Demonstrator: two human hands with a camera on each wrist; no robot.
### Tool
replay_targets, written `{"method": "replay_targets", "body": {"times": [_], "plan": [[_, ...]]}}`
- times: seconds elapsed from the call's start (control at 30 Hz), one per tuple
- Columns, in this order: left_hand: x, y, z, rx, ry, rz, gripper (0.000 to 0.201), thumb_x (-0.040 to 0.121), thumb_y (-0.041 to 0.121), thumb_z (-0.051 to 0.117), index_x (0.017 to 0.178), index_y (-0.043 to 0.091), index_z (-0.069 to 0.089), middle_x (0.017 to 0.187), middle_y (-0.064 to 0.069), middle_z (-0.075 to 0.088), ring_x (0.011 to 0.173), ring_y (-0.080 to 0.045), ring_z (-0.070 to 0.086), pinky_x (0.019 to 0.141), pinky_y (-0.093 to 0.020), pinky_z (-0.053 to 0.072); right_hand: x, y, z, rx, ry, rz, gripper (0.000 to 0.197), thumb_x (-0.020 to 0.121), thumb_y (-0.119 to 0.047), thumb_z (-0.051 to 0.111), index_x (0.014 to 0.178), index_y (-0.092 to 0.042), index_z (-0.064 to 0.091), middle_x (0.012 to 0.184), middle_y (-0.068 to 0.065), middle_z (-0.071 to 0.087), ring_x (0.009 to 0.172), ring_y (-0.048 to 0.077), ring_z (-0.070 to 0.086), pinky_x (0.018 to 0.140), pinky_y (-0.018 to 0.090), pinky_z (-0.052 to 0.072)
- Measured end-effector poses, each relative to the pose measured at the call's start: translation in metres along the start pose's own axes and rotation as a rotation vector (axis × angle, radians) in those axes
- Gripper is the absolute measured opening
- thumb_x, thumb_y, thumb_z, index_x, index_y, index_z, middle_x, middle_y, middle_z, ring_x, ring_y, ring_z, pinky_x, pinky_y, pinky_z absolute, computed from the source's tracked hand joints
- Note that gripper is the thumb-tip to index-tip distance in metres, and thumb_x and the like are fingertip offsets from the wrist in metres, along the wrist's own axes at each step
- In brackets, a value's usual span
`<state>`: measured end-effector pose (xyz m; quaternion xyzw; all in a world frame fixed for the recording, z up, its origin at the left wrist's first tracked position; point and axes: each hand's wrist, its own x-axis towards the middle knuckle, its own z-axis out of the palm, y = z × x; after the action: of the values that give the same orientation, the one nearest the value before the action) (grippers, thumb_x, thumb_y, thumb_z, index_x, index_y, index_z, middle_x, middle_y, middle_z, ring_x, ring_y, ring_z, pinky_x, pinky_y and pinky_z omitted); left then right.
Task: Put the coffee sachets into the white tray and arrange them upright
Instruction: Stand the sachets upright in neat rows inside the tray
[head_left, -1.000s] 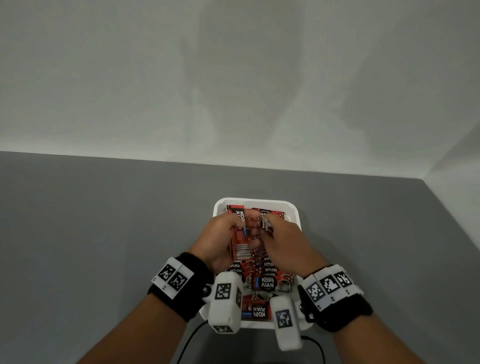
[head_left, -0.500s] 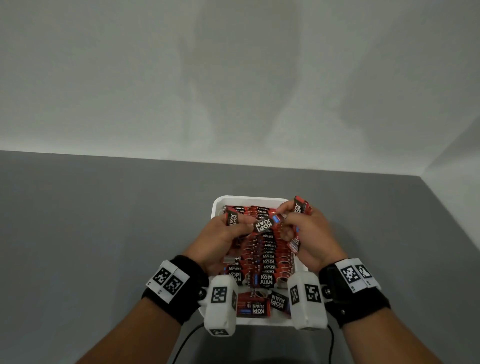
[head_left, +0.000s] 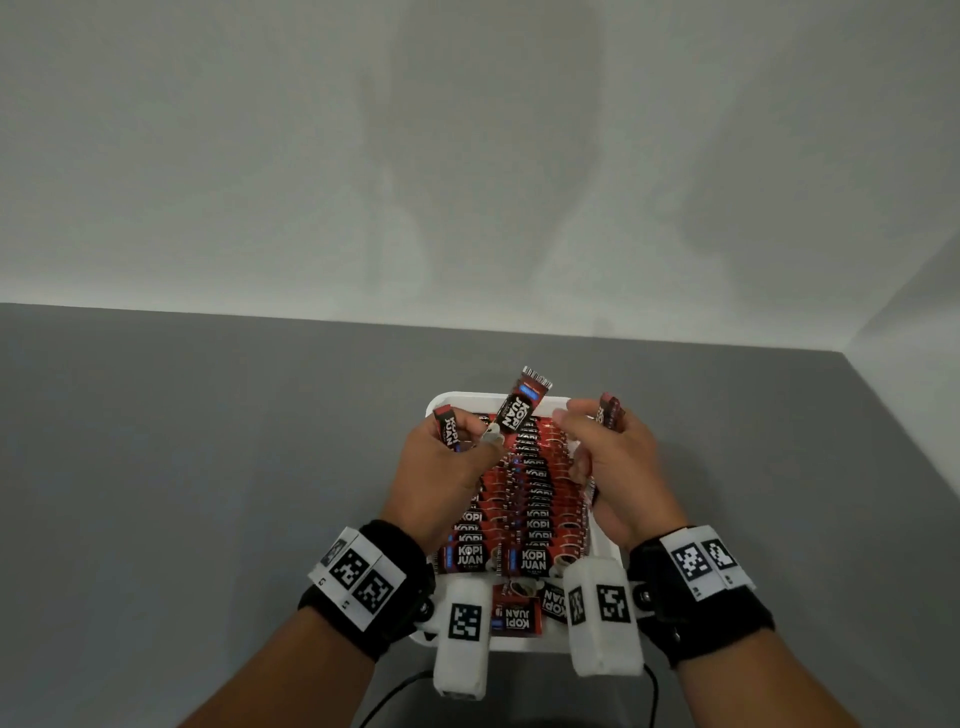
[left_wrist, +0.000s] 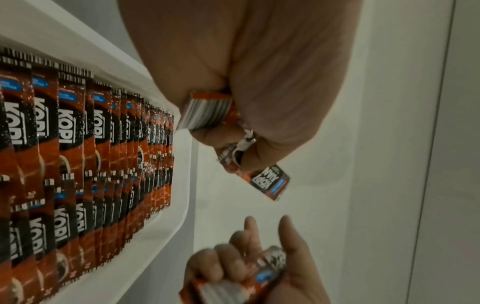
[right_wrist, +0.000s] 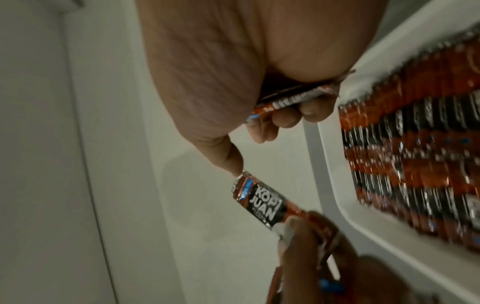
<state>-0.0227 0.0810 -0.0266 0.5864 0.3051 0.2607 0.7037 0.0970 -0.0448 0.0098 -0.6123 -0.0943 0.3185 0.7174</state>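
The white tray (head_left: 470, 399) sits mid-table, packed with rows of upright red-and-black coffee sachets (head_left: 530, 514). A few more sachets (head_left: 517, 616) lie flat at its near end. Above the tray's far left corner my left hand (head_left: 447, 467) grips one sachet (head_left: 449, 428) in its fist. Its fingertips pinch a second sachet (head_left: 519, 405) that sticks up, which shows as the pinched sachet (right_wrist: 262, 201) in the right wrist view. My right hand (head_left: 613, 457) hovers over the far right corner, curled round a small bundle of sachets (head_left: 608, 410). Its thumb reaches toward the raised sachet.
The grey tabletop (head_left: 208, 467) stretches bare to the left and right of the tray. A pale wall (head_left: 467, 182) stands behind it, and a side wall (head_left: 914, 322) closes the right. A black cable (head_left: 395, 696) runs off the near edge below the tray.
Both hands were pressed together low over the tray's far end. They have lifted and spread apart, the left raising one sachet upright and the right drawing off to the right with its bundle.
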Motion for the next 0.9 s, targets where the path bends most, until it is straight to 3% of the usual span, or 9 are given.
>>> {"method": "replay_targets", "body": {"times": [0.1,0.2,0.3,0.37,0.43,0.57,0.67,0.8,0.9], "plan": [[-0.005,-0.003,0.011,0.171,-0.029,0.122,0.013,0.086,0.014,0.078,0.079,0.015,0.066,0.075,-0.004,0.068,0.068,-0.019,0.061,0.069,-0.04,0.054,-0.005,-0.003,0.014,0.073,-0.084,0.056,0.01,0.092,-0.013,0.071,0.085,-0.011,0.065,0.06,-0.001,0.064,0.043,0.006,0.058,0.04,0.019,0.044],[-0.012,-0.002,0.023,0.208,-0.175,0.119,0.014,0.084,0.002,0.075,0.08,0.013,0.068,0.079,-0.006,0.072,0.072,-0.024,0.068,0.073,-0.038,0.059,-0.001,0.0,0.028,0.008,-0.05,0.065,0.018,0.092,-0.01,0.07,0.077,-0.013,0.061,0.061,-0.001,0.064,0.052,0.01,0.064,0.052,0.026,0.053],[-0.012,0.001,0.021,-0.08,-0.246,-0.107,0.031,0.089,-0.006,0.055,0.093,0.016,0.076,0.081,-0.009,0.066,0.065,-0.018,0.061,0.059,-0.029,0.049,0.007,0.001,0.029,0.008,0.012,0.078,0.023,0.095,0.006,0.052,0.081,-0.012,0.05,0.05,-0.001,0.051,0.044,0.01,0.056,0.046,0.024,0.049],[-0.011,0.007,0.017,-0.359,-0.282,-0.292,0.047,0.08,-0.005,0.039,0.114,0.002,0.071,0.084,-0.014,0.067,0.061,-0.017,0.059,0.054,-0.026,0.043,0.009,0.003,0.023,-0.075,0.007,0.061,0.024,0.096,0.003,0.048,0.081,-0.014,0.051,0.052,-0.001,0.047,0.047,0.016,0.049,0.044,0.026,0.044],[-0.009,0.011,0.011,-0.442,-0.302,-0.347,0.055,0.079,-0.005,0.03,0.122,-0.007,0.064,0.073,-0.012,0.066,0.051,-0.016,0.053,0.048,-0.024,0.04,0.002,-0.002,0.021,-0.172,-0.061,0.022,0.018,0.1,-0.002,0.05,0.087,-0.013,0.054,0.051,-0.002,0.052,0.048,0.019,0.045,0.044,0.026,0.04],[-0.007,0.012,0.008,-0.324,-0.32,-0.273,0.039,0.087,-0.016,0.034,0.114,-0.003,0.059,0.074,-0.017,0.065,0.055,-0.023,0.054,0.054,-0.03,0.047,-0.01,-0.008,0.022,-0.207,-0.223,-0.018,0.004,0.098,-0.004,0.06,0.096,-0.001,0.062,0.047,-0.009,0.058,0.038,0.006,0.051,0.041,0.018,0.043],[-0.006,0.006,0.01,-0.174,-0.273,-0.195,0.024,0.088,-0.016,0.052,0.107,-0.002,0.054,0.077,-0.014,0.068,0.064,-0.026,0.059,0.06,-0.035,0.05,-0.006,-0.002,0.024,-0.315,-0.216,-0.055,0.012,0.092,0.0,0.065,0.089,-0.01,0.069,0.053,-0.012,0.062,0.042,-0.001,0.054,0.045,0.015,0.043],[-0.007,0.005,0.002,-0.247,-0.324,-0.3,0.007,0.08,0.013,0.064,0.085,0.011,0.059,0.078,-0.009,0.063,0.063,-0.02,0.057,0.056,-0.03,0.042,0.003,-0.001,0.015,-0.21,-0.129,-0.011,0.029,0.093,0.007,0.058,0.077,-0.016,0.063,0.055,0.003,0.054,0.044,0.017,0.045,0.042,0.022,0.038],[-0.003,0.0,-0.006,-0.209,-0.271,-0.274,0.011,0.071,0.005,0.067,0.074,0.015,0.063,0.077,-0.012,0.058,0.063,-0.022,0.051,0.058,-0.03,0.04,0.009,0.0,0.005,-0.14,-0.11,0.03,0.025,0.09,0.002,0.061,0.078,-0.018,0.071,0.071,0.016,0.056,0.049,0.02,0.042,0.047,0.026,0.036]]}}
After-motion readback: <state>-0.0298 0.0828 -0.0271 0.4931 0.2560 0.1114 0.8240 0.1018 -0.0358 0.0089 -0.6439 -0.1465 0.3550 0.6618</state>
